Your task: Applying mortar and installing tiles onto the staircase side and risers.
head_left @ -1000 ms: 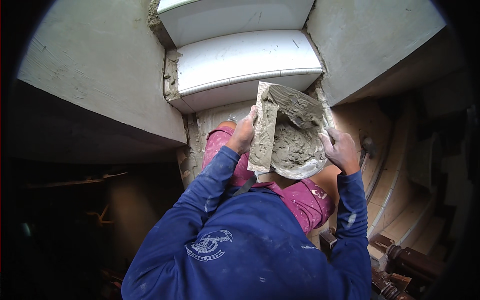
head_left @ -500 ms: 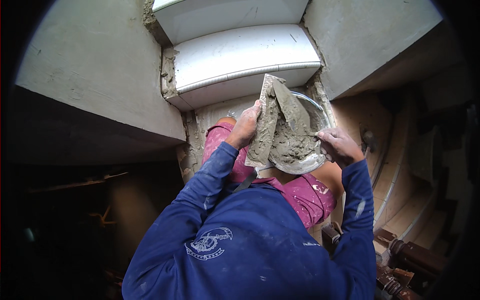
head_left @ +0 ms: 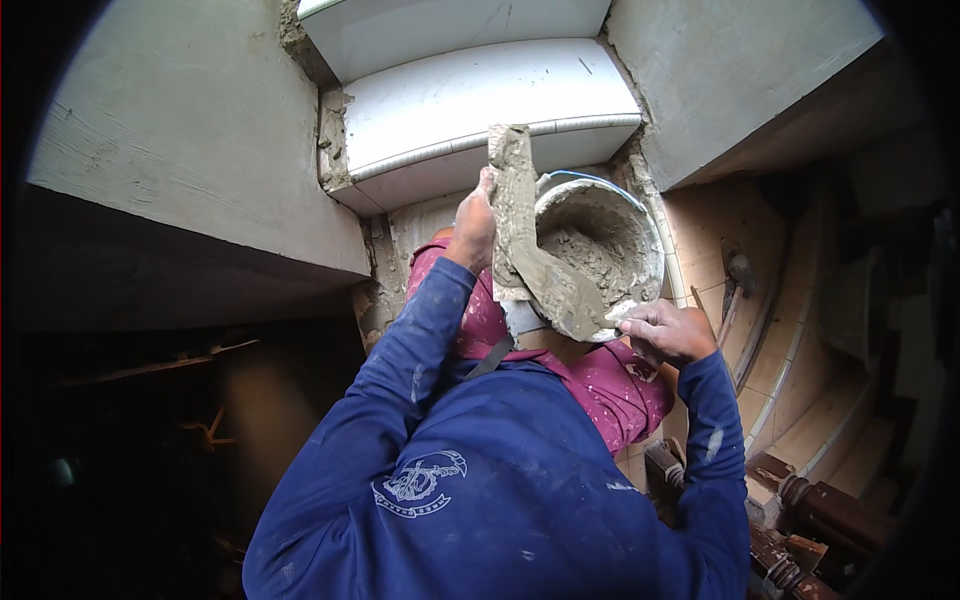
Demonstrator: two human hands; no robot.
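My left hand [head_left: 473, 223] is closed on the left edge of a narrow tile strip [head_left: 512, 292], held lengthwise. Grey mortar [head_left: 513, 190] coats most of its upturned face; part of the pale lower end shows through. In my right hand [head_left: 668, 332] is the handle end of a trowel [head_left: 563, 290], its blade smeared with mortar. The blade's tip touches the strip's lower half, while the rest slants over the bucket's near side. That round bucket [head_left: 652, 262], with more wet mortar inside, stands right of the strip by my knees. My fingers hide most of the trowel's handle.
White-tiled steps [head_left: 480, 95] rise ahead between grey plastered walls [head_left: 190, 110], with rough mortar along their sides. A hammer [head_left: 738, 275] lies on tan tiled steps at right. Dark wooden balusters [head_left: 835, 515] are at lower right. A dark drop opens on the left.
The strip has turned more upright and shifted left, its mortar now smoother. The trowel has swung from the strip's upper end down to its lower half, uncovering more of the bucket.
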